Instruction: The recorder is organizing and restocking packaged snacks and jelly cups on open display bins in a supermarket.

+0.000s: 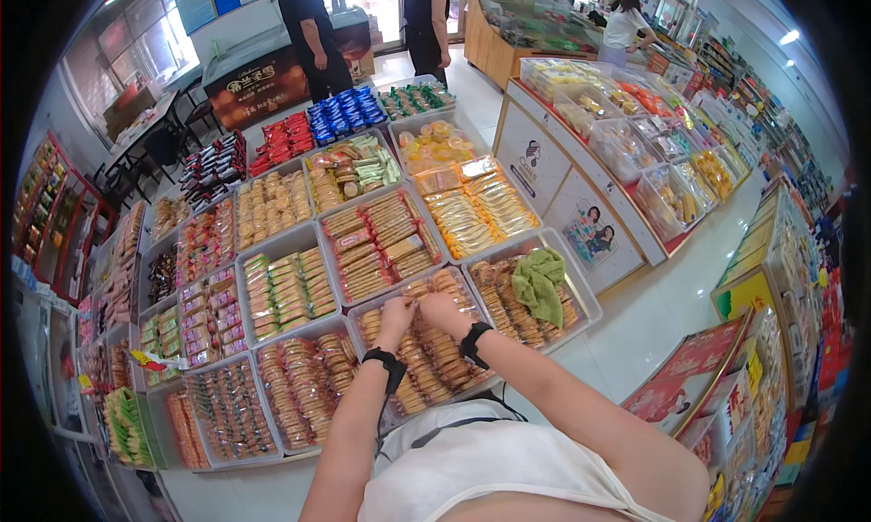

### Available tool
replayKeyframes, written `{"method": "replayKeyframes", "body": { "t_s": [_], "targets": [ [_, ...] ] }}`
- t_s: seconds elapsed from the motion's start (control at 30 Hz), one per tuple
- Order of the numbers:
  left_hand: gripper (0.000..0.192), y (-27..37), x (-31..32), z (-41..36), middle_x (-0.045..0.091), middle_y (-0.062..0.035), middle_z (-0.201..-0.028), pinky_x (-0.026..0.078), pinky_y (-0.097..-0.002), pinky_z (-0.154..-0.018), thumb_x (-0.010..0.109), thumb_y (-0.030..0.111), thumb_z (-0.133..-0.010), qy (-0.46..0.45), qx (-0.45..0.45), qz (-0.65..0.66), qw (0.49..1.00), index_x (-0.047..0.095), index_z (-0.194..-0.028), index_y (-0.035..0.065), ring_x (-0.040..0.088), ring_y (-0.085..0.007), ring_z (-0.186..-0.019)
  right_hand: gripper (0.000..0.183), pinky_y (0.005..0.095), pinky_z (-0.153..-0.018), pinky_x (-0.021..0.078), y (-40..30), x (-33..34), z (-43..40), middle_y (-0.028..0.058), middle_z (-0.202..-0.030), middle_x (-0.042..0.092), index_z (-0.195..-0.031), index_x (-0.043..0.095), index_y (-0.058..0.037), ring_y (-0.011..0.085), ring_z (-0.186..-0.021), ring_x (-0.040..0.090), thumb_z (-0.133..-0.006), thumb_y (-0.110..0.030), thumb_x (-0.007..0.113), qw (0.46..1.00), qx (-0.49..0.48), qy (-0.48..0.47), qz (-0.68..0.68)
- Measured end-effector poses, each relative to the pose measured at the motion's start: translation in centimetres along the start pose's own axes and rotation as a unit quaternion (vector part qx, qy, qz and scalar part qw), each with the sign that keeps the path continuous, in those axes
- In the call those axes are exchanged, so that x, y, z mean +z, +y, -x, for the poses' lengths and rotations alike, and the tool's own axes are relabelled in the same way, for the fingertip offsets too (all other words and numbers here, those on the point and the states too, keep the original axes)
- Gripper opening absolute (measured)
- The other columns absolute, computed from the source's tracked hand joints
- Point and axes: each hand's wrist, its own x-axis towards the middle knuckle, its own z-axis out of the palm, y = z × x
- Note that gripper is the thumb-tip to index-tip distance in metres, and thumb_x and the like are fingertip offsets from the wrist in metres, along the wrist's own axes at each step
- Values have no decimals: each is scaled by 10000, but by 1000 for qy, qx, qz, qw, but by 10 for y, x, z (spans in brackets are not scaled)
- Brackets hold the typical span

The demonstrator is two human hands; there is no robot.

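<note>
My left hand (396,320) and my right hand (442,312) are close together over the far part of a clear plastic bin of wrapped round biscuits (430,359). The fingertips of both hands meet at the biscuit packs; something small may be between them, but it is too small to name. Each wrist wears a black strap. Just right of this bin, a crumpled green cloth (539,287) lies on biscuits in another bin (590,311). Packs of stick-shaped snacks (381,240) fill the bin beyond my hands.
Bins of wrapped biscuits (306,386) and sweets (347,114) spread left and ahead. A snack display (571,189) stands at the right, beside a tiled floor (633,318). Two people in dark clothes (313,39) stand beyond the bins; a person in white (622,29) stands farther right.
</note>
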Motion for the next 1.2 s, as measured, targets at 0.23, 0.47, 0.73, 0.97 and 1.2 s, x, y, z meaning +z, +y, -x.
{"method": "replayKeyframes", "body": {
  "t_s": [0.23,0.47,0.73,0.97,1.2],
  "targets": [
    [213,5,-2,-2,622,-199,-846,468,-397,-742,565,136,-765,-22,-6,-2,1000,649,-912,6,591,-349,-799,114,377,-588,498,1,2,-2,112,-742,639,-740,648,-65,265,-683,632,-726,-111,545,998,-22,7,53],
    [250,6,2,5,612,-216,-878,456,-405,-768,560,193,-785,-23,2,19,1000,643,-915,-3,577,-367,-834,102,387,-593,500,9,24,6,120,-720,624,-712,617,-51,279,-700,625,-733,-123,548,997,31,70,-20],
    [320,-2,-22,12,618,-230,-887,468,-393,-759,513,230,-823,20,-131,23,991,618,-1005,-11,601,-341,-818,248,435,-623,477,10,-1,21,158,-789,593,-975,537,-44,340,-708,592,-750,-149,548,987,11,112,-115],
    [448,25,-13,12,605,-251,-936,459,-393,-790,484,193,-811,-77,-143,106,981,482,-1177,-65,588,-362,-865,382,399,-594,482,12,7,26,136,-832,567,-1139,462,-78,299,-703,598,-765,-125,524,993,32,97,-54],
    [598,23,21,10,527,-322,-1058,418,-400,-859,475,128,-721,-102,-170,69,978,346,-1263,-87,528,-407,-986,546,391,-595,481,7,26,33,140,-821,565,-1262,398,-130,312,-725,594,-737,-105,546,996,49,76,-25]
  ]
}}
